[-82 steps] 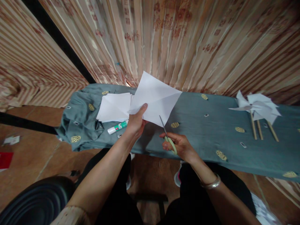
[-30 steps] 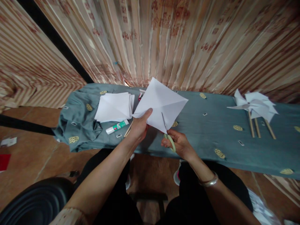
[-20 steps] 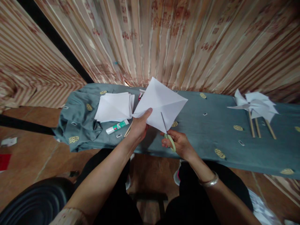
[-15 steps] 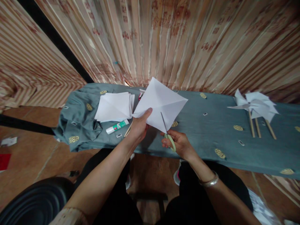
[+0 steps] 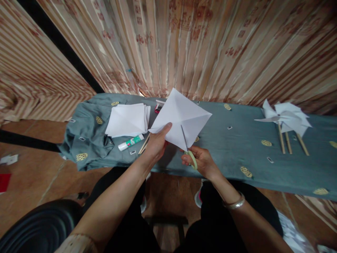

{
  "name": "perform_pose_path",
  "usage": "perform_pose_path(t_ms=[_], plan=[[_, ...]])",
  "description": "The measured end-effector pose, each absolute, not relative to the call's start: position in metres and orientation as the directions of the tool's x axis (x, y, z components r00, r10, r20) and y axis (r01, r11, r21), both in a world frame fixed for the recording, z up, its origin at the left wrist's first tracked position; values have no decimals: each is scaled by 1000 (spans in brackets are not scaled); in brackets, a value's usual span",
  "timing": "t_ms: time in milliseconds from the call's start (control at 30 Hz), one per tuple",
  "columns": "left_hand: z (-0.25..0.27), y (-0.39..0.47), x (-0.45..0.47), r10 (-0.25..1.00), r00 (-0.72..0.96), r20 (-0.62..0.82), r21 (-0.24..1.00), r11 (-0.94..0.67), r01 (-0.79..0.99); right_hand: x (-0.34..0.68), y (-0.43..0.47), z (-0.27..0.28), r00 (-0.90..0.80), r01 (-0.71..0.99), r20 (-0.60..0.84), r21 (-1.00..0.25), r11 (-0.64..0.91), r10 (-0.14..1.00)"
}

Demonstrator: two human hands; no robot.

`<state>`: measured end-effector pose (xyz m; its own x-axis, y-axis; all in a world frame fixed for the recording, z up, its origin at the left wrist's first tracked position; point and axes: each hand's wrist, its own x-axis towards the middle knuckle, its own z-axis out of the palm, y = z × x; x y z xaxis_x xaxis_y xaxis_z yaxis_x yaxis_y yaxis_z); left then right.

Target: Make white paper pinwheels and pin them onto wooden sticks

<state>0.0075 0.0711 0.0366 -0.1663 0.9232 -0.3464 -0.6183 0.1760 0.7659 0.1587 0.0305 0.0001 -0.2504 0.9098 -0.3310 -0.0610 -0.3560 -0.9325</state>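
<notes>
While hand [image 5: 158, 141] grips paper [image 5: 181, 110], scissors [image 5: 193, 157] (seemingly) bite.

Cloth-covered table [image 5: 237, 147] bearing, left to right: a stack of paper [image 5: 125, 119], a glue stick [image 5: 131, 142], thin wooden sticks [image 5: 144, 144], a small red object [image 5: 158, 108] and paper pinwheels [image 5: 292, 117].

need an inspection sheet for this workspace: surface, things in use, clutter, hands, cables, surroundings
surface: cloth, patterned, rumpled at its left end
things in use: sheet, creased; scissors, one blade showing over it
clutter: stack of paper, glue stick and loose sticks at left; pinwheels at right
hands: left hand grips the sheet, right hand holds the scissors
cables: nothing seen
surroundings: curtain behind, floor below
</notes>
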Motion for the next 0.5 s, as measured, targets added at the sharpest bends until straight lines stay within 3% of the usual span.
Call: perform_pose_path(t_ms=[500], plan=[[36,69,8,929,-151,-338,777,185,-602,157,31,2,-246,-50,-314,-941,-335,917]])
